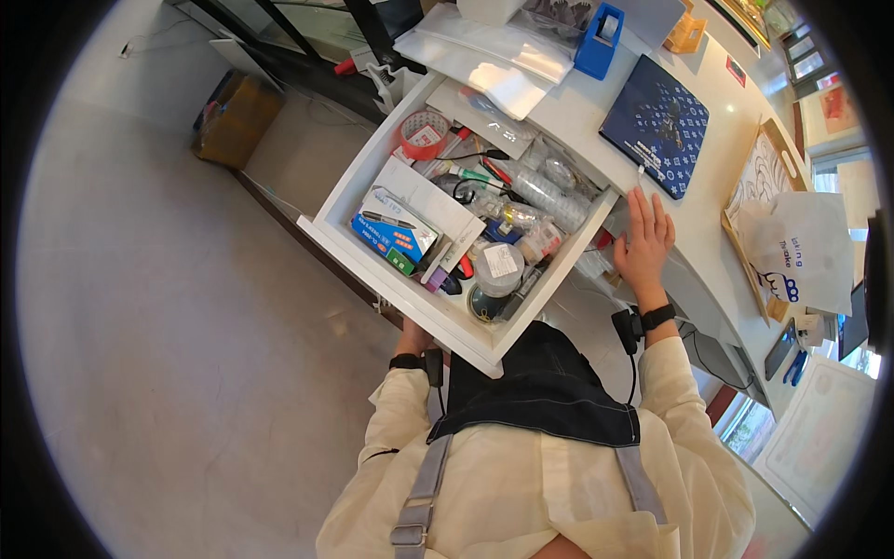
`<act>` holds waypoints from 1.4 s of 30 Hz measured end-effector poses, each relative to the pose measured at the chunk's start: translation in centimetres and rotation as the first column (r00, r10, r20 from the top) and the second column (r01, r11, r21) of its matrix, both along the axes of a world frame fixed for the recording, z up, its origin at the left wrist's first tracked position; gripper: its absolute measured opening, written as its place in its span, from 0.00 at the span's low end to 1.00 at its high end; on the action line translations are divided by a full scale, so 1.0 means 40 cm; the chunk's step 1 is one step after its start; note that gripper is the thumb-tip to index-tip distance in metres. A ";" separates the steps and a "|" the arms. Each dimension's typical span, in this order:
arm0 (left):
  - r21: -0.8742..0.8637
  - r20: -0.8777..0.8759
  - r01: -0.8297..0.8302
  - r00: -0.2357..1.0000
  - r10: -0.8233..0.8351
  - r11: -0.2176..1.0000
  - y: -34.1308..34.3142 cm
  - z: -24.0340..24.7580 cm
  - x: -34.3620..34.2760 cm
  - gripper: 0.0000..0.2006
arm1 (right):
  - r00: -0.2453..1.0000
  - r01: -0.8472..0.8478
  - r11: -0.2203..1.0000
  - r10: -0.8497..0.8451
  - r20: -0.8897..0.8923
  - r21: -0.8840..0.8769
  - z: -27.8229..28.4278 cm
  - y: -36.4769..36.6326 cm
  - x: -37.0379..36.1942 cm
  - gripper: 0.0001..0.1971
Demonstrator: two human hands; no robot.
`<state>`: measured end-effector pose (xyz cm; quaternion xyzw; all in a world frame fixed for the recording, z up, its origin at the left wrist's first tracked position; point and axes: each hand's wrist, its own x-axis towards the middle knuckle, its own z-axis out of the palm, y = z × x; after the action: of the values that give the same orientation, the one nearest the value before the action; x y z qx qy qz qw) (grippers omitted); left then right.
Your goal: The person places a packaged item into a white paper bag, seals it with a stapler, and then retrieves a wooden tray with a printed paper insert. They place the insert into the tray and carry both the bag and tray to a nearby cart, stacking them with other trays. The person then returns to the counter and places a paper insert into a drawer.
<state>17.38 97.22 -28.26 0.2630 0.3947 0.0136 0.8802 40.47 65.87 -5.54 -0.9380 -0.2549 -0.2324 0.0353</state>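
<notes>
A white drawer (447,334) stands pulled out from the desk, full of mixed small things. At its front panel is my left hand (415,339); the drawer hides its fingers. My right hand (644,247) lies with outstretched fingers on the desk's edge, just right of the drawer, holding nothing. Inside the drawer are a roll of red tape (423,136), a blue and white pen box (396,226), a round clear-lidded container (500,270), a yellow-capped clear bottle (521,214), and several pens and plastic-wrapped items.
On the white desk (585,121) lie a dark blue notebook (657,126), a blue tape dispenser (599,42) and clear plastic sleeves (489,61). Farther right are a wooden tray (736,219), a white paper bag (799,244) and a phone (780,348). A cardboard box (237,119) sits on the floor.
</notes>
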 end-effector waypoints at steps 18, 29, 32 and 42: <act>0.027 -0.004 0.096 0.995 -0.096 0.995 0.051 -0.227 0.063 0.22 | 0.985 0.042 0.999 -0.036 0.171 -0.034 -0.109 -0.026 0.073 0.34; 0.014 -0.124 0.142 0.982 -0.139 0.990 0.066 -0.233 -0.061 0.22 | 0.988 -0.059 0.998 0.062 0.141 -0.025 -0.085 0.047 0.038 0.28; 0.008 -0.136 0.132 0.982 -0.130 0.991 0.057 -0.230 -0.074 0.22 | 0.974 -0.225 0.974 0.226 -0.017 0.011 -0.084 0.161 0.035 0.28; -0.008 -0.145 0.184 0.972 -0.183 0.983 0.069 -0.244 -0.036 0.22 | 0.964 0.086 0.992 -0.106 -0.242 -0.092 -0.162 0.239 0.143 0.38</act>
<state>15.92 99.98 -38.04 0.3013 0.4318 -0.0860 0.8458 46.17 75.44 -12.01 -0.9715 -0.2118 -0.1052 0.0175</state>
